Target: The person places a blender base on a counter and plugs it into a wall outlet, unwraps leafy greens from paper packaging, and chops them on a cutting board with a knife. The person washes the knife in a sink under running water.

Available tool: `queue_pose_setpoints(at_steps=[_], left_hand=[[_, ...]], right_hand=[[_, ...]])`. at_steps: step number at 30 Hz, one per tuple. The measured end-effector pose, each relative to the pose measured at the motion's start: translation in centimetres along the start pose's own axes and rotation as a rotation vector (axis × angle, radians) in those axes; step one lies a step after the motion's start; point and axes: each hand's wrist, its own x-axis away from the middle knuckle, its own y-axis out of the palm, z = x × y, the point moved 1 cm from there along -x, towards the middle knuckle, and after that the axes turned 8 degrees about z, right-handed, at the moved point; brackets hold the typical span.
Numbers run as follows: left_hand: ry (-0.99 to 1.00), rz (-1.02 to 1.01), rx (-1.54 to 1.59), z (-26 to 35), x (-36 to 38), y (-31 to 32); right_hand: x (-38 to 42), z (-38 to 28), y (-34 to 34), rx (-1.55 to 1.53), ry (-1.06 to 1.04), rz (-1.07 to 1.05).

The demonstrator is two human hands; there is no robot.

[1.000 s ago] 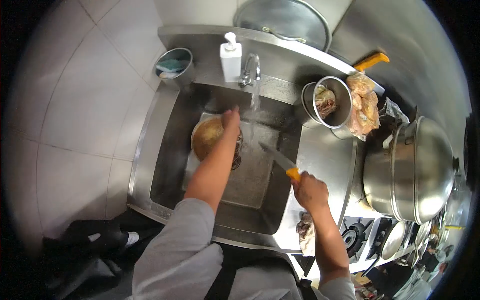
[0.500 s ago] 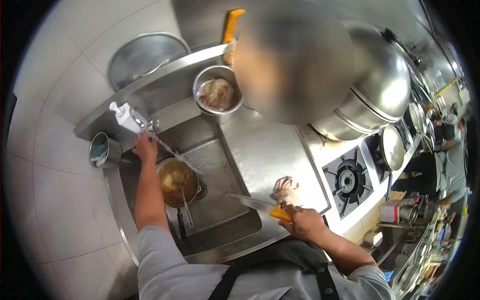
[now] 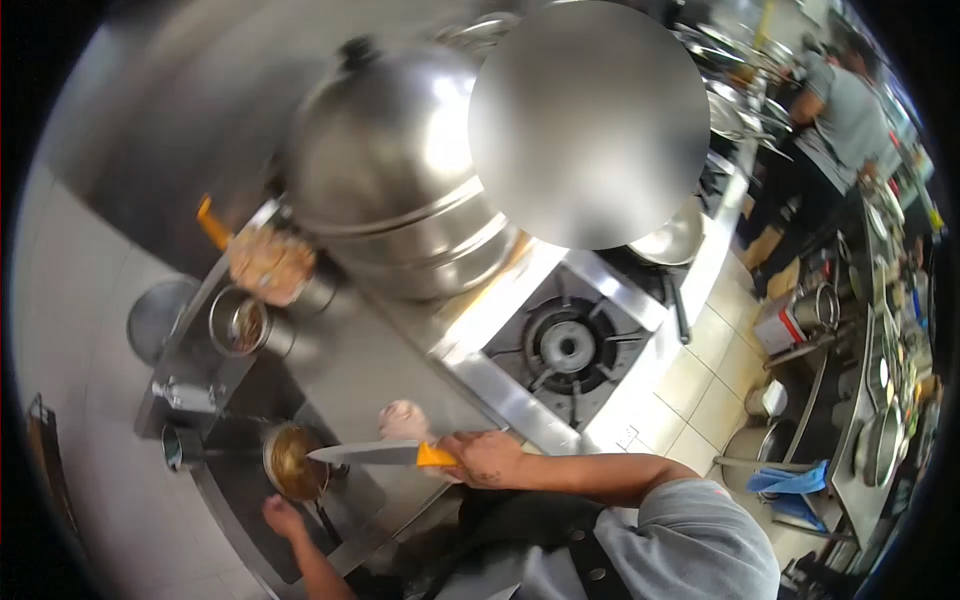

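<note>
My right hand (image 3: pixel 485 458) is wrapped round the orange handle of a kitchen knife (image 3: pixel 370 454). Its blade points left, across the counter's edge and toward the sink. Just behind the blade, a pale pinkish lump, like raw meat (image 3: pixel 403 419), rests on the steel counter. My left hand (image 3: pixel 284 517) is over the near left part of the sink, beside a pan (image 3: pixel 293 462) of brownish liquid. No object shows in that hand, and its fingers are too blurred to make out.
A bowl heaped with pale pieces (image 3: pixel 270 265) stands behind a steel pot (image 3: pixel 240 322) with reddish contents. Large domed steamer (image 3: pixel 400 200) and gas burner (image 3: pixel 567 347) are beyond the counter. Another person (image 3: pixel 835 120) stands far right. A white bottle (image 3: pixel 187 396) is by the tap.
The view has swung right, toward the stove. My left hand has come away from the tap to the near side of the pan. The knife stays in my right hand.
</note>
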Motion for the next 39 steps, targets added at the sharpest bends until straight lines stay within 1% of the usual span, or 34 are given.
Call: queue_pose_setpoints(at_steps=[1,2,4,5,7,8,10,12,13,14,15,16,17,18,19,20,21,22,23,24,26,27,28,29,31,32,33,34,35,36,38,39], left_hand=[[0.119,0.112,0.112,3.6,5.1,-0.2],[0.234,0.219,0.222,7.0,9.8,-0.6],[0.458,0.158,0.276,16.8,16.4,-3.0],[0.473,0.15,0.284,20.5,18.7,-3.4],[0.549,-0.063,0.01,26.6,22.7,-2.6],[0.591,-0.073,0.033,27.5,23.8,-1.8],[0.761,-0.301,-0.098,27.3,23.3,1.0],[0.767,-0.338,-0.112,25.4,19.0,6.3],[0.689,-0.496,0.07,24.1,15.2,8.7],[0.587,-0.646,0.245,25.0,13.4,8.2],[0.792,-0.306,0.166,24.5,14.3,5.7],[0.909,0.087,0.042,27.6,17.7,-1.7],[0.95,0.075,0.055,30.7,19.8,-4.5],[0.894,0.24,0.181,33.0,21.1,-6.5],[0.827,0.398,0.319,35.5,22.4,-7.9],[0.858,0.379,0.347,38.8,25.0,-9.9],[0.804,0.264,0.559,41.8,27.9,-11.7],[0.734,0.141,0.765,43.6,29.6,-12.3],[0.812,0.007,0.921,44.5,30.1,-10.0],[0.816,-0.012,0.951,46.1,31.8,-9.8],[0.974,-0.248,1.043,50.5,35.9,-10.6],[1.005,-0.342,1.104,52.8,38.0,-9.5],[1.04,-0.436,1.158,55.1,40.2,-8.9],[1.156,-0.503,1.185,56.5,42.3,-8.9],[1.201,-0.666,1.068,59.2,47.2,-8.7],[1.212,-0.761,1.012,60.4,50.1,-8.9],[1.325,-0.772,0.857,61.6,52.5,-8.6],[1.388,-0.823,0.819,62.6,55.6,-8.5],[1.44,-0.863,0.733,63.8,58.8,-8.4],[1.493,-0.903,0.64,64.6,62.3,-8.2],[1.578,-1.014,0.557,66.9,69.7,-7.8],[1.675,-1.035,0.565,68.0,73.5,-9.0]], right_hand=[[1.9,1.5,-1.3,-0.146,-0.044,0.078],[3.8,3.2,-2.3,-0.146,-0.032,0.105],[7.7,6.7,-3.6,-0.237,0.072,0.037],[9.9,8.2,-4.6,-0.264,0.042,0.137],[14.2,10.4,-7.7,-0.234,0.064,0.147],[16.5,11.3,-9.1,-0.211,0.083,0.155],[20.8,13.6,-10.5,-0.253,0.186,0.263],[24.4,15.9,-11.5,-0.307,0.344,0.293],[26.5,17.1,-11.9,-0.342,0.382,0.403],[28.7,18.8,-11.4,-0.348,0.425,0.459],[31.1,20.7,-10.2,-0.317,0.437,0.614],[33.7,22.3,-9.0,-0.277,0.448,0.757],[36.5,23.2,-8.1,-0.34,0.583,0.821],[39.5,23.9,-7.0,-0.403,0.715,0.883],[42.5,25.4,-4.1,-0.431,0.801,1.006],[46.0,26.3,-1.4,-0.452,0.886,1.128],[49.4,24.9,-0.6,-0.38,1.087,1.134],[52.8,23.5,-0.2,-0.304,1.284,1.133],[56.0,22.4,1.1,-0.287,1.41,1.175],[58.9,21.5,3.2,-0.269,1.531,1.218],[65.4,21.8,10.4,-0.177,1.685,1.308],[68.4,21.5,13.9,0.021,1.716,1.271],[70.7,20.7,15.1,-0.306,1.935,1.346],[72.6,20.1,16.6,-0.674,2.121,1.397],[75.1,19.4,18.7,-0.931,2.31,1.731],[76.3,19.7,19.8,-0.95,2.311,1.761],[78.0,20.2,20.9,-1.031,2.35,1.826],[79.6,20.9,22.3,-1.118,2.387,1.894],[81.3,21.7,23.6,-1.125,2.403,1.808],[83.2,22.0,24.2,-1.151,2.415,1.848],[85.6,22.4,23.1,-0.935,2.392,1.562],[86.9,23.3,23.3,-0.856,2.395,1.509]])
